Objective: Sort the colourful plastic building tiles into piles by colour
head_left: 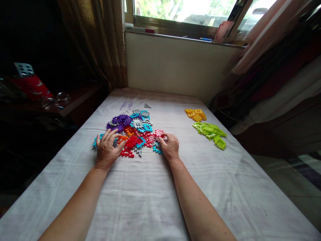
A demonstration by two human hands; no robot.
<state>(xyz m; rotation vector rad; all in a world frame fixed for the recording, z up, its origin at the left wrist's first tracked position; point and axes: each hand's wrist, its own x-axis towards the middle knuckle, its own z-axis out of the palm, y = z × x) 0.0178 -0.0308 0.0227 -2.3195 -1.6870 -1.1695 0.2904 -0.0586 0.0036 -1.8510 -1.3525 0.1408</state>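
A mixed heap of flat notched plastic pieces lies on the cloth-covered surface, with purple pieces (121, 121) at its back left and red pieces (131, 143) at its front. My left hand (108, 147) rests over the heap's left side, fingers apart, beside blue and orange pieces. At the right edge of the heap, my right hand (170, 145) has its fingers closed at a pink-red piece (159, 133); a blue piece (157, 148) lies just below them. Apart from the heap, yellow pieces (197, 114) and lime green pieces (209, 132) form two piles on the right.
The pale sheet (140, 201) covers the whole surface. One grey triangular piece (147, 105) lies behind the heap. Eyeglasses (56, 99) and a red patterned container (32, 87) are on a dark side table at left. Clothes hang at right.
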